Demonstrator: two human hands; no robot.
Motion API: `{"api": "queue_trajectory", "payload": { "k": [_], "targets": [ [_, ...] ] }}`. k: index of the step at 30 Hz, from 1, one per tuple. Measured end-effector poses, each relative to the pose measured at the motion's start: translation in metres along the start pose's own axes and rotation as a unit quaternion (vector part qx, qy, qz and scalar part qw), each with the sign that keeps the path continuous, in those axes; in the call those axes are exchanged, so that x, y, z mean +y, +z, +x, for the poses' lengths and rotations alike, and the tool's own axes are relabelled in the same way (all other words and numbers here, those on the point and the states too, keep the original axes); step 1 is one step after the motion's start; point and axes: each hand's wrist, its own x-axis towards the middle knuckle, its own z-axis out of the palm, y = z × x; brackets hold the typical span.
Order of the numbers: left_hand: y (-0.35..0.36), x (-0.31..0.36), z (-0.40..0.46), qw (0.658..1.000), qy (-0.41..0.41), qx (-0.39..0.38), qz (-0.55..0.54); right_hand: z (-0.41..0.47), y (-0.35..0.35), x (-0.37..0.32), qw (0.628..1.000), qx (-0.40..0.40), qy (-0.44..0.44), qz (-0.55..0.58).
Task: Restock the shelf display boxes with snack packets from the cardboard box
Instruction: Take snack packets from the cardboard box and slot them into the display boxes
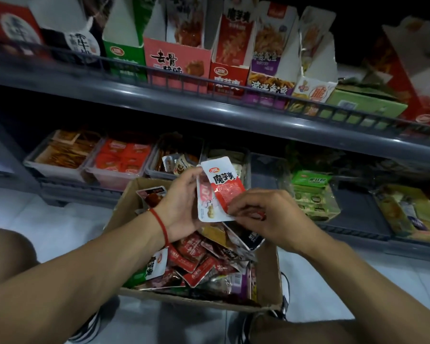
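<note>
Your left hand (181,207) grips two snack packets (219,192) above the cardboard box (268,276); your right hand (266,219) pinches the front one's lower edge, hiding it.

Dim, shelf recesses black; edges blurred, wide-angle bowed.

This is looking like a small shop, at a snack aisle. 2 grey metal shelves (159,95) with wire front rails are running across the view. The upper shelf is carrying a row of printed display boxes (176,58) with cut-open fronts, each showing branded packets. The lower shelf is holding clear plastic bins (60,157) of loose packets. A cardboard box (268,281) of mixed snack packets (196,264) is sitting on the pale tiled floor (60,224) below.
</note>
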Motion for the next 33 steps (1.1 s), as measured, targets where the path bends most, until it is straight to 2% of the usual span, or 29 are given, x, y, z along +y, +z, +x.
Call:
{"api": "queue_trajectory", "payload": {
  "k": [3,6,7,10,13,15,18,22,24,28,31,33],
  "targets": [
    [0.010,-0.002,0.000,0.990,0.084,0.087,0.078,0.004,-0.002,-0.009,0.999,-0.001,0.046,0.025],
    [0.021,-0.004,-0.004,0.971,0.150,0.114,0.145,0.016,0.006,-0.014,0.986,0.112,0.123,0.020],
    [0.024,-0.004,-0.006,0.965,0.165,0.110,0.169,0.020,0.009,-0.014,0.980,0.123,0.153,0.007],
    [0.027,-0.002,-0.011,0.954,0.205,0.087,0.200,0.031,0.009,-0.010,0.978,0.079,0.192,0.026],
    [0.025,0.010,-0.015,0.939,0.233,0.075,0.241,0.036,-0.005,-0.007,0.973,0.046,0.204,0.099],
    [0.022,0.023,-0.020,0.932,0.247,0.089,0.252,0.039,-0.016,-0.007,0.951,0.101,0.228,0.185],
    [0.017,0.045,-0.025,0.924,0.262,0.123,0.248,0.042,-0.037,-0.012,0.882,0.182,0.265,0.344],
    [0.010,0.074,-0.037,0.920,0.278,0.137,0.239,0.046,-0.061,-0.012,0.837,0.205,0.259,0.436],
    [0.008,0.088,-0.041,0.923,0.285,0.135,0.221,0.052,-0.073,-0.014,0.842,0.202,0.257,0.429],
    [0.000,0.111,-0.047,0.924,0.297,0.140,0.194,0.083,-0.115,-0.035,0.883,0.211,0.184,0.376],
    [-0.006,0.123,-0.049,0.925,0.302,0.159,0.169,0.122,-0.149,-0.054,0.913,0.283,0.128,0.265],
    [-0.010,0.128,-0.050,0.926,0.304,0.169,0.149,0.153,-0.169,-0.058,0.916,0.338,0.093,0.197]
  ]
}}
